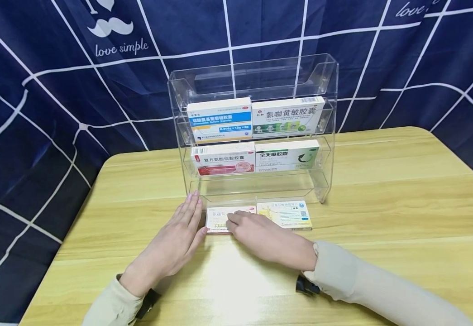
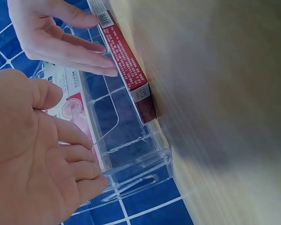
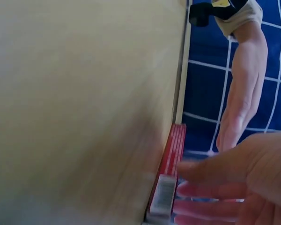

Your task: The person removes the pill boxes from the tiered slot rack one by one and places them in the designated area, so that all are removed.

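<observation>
A white medicine box (image 1: 218, 220) with a red side lies flat on the table before the clear rack (image 1: 256, 188). Over its right part my right hand (image 1: 266, 235) reaches from the right, with fingers fairly straight and fingertips at the box. The right wrist view shows the thumb by the box's red long side (image 3: 173, 150). My left hand (image 1: 175, 237) is beside the box's left end, its fingers extended toward the rack's lower left corner; whether it touches the box I cannot tell. A yellow-and-white medicine box (image 1: 287, 215) lies to the right.
On the rack's upper tier stand a blue-and-white box (image 1: 220, 121) and a green-and-white box (image 1: 288, 118). Below them are a red-and-white box (image 1: 224, 160) and another green-and-white box (image 1: 287, 157). A dark blue checked cloth (image 1: 269, 27) hangs behind the wooden table (image 1: 403, 190).
</observation>
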`<state>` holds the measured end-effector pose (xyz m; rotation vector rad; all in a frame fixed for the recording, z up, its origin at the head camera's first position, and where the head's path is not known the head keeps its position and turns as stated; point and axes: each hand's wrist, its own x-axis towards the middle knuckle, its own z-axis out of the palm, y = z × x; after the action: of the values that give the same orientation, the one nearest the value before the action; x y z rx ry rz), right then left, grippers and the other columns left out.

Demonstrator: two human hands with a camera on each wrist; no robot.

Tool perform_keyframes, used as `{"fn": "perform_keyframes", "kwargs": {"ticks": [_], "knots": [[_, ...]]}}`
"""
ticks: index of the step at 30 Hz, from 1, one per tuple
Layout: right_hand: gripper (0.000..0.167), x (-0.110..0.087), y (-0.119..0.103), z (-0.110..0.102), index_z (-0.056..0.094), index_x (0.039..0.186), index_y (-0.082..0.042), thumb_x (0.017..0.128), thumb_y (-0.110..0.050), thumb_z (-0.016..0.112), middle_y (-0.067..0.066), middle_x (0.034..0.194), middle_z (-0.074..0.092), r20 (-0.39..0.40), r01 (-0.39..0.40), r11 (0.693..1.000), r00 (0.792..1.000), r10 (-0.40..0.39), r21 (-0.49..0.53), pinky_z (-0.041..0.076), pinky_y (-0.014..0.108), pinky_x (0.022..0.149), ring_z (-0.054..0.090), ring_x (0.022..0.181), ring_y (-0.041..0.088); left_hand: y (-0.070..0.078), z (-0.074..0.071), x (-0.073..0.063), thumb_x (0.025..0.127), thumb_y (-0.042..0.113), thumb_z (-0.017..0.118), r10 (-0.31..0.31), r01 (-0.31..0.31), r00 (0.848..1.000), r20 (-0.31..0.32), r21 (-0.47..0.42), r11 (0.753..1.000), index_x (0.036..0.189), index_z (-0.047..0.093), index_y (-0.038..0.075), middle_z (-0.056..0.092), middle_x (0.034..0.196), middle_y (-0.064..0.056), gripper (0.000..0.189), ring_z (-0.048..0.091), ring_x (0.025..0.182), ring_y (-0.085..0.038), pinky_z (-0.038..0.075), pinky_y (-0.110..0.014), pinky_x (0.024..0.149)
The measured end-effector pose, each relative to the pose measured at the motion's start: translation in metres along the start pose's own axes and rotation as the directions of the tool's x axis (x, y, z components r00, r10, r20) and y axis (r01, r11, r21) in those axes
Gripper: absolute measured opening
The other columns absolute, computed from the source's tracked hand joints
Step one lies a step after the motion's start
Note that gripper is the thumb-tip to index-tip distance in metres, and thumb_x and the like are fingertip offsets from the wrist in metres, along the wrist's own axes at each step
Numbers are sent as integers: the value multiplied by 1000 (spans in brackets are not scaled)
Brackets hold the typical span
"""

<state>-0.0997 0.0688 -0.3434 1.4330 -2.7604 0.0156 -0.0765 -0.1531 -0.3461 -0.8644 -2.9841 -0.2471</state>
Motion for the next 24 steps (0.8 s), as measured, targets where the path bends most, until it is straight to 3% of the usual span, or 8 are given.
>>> {"fn": "perform_keyframes", "kwargs": {"ticks": [7, 24], "knots": [[48, 7, -9, 1, 58, 130, 0, 83, 1, 70, 19, 135, 54, 93, -21, 998, 995, 27, -65, 47, 38, 100, 54, 123, 33, -1, 1, 0, 104, 29, 38, 7, -7, 1000, -12, 6, 1000, 147, 22, -11, 10, 157, -27, 61, 12, 145, -36, 19, -47, 117], [43, 9, -8, 3, 62, 125, -2, 83, 2, 70, 17, 130, 59, 67, -32, 998, 997, 36, -61, 52, 37, 93, 57, 119, 32, 0, 0, 0, 105, 29, 36, 7, -7, 1000, -11, 7, 1000, 147, 23, -11, 11, 157, -26, 60, 12, 146, -35, 17, -45, 118]]}}
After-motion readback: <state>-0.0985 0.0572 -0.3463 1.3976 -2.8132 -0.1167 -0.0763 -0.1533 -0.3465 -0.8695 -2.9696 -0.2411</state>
